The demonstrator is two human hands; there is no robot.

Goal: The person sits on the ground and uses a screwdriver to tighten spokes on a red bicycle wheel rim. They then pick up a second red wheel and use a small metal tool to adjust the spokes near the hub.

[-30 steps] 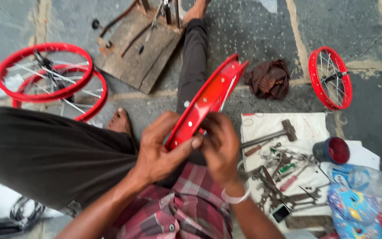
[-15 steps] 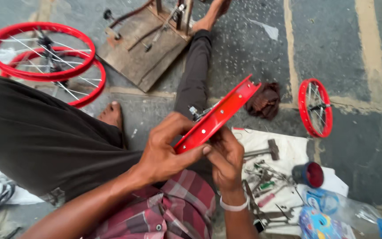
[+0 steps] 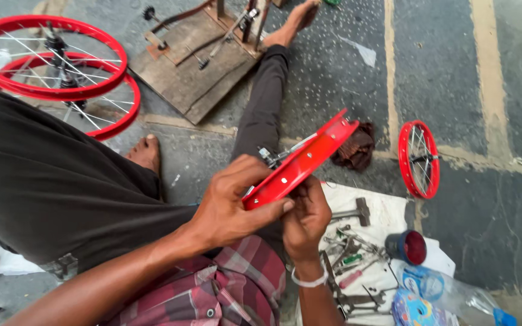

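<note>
Fingers of the left hand [image 3: 231,208] clasp the red wheel rim [image 3: 300,164]; right hand [image 3: 305,220] pinches beneath it. Stiff, light metal, probably best gripped by its edges.

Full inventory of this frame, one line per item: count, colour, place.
red rim: 1, red, centre, gripped by both hands
spoked wheels: 2, red, stacked upper left on floor
small wheel: 1, red, standing right of centre
wooden stand: 1, brown, top centre
rag: 1, dark brown, behind the rim
cloth: 1, white, lower right, under tools
hammer: 1, grey, on cloth
hand tools: several, mixed, on cloth
tin: 1, blue and red, cloth edge
plastic bottle: 1, clear, bottom right
left hand: grips rim
right hand: fingers at rim underside
</note>
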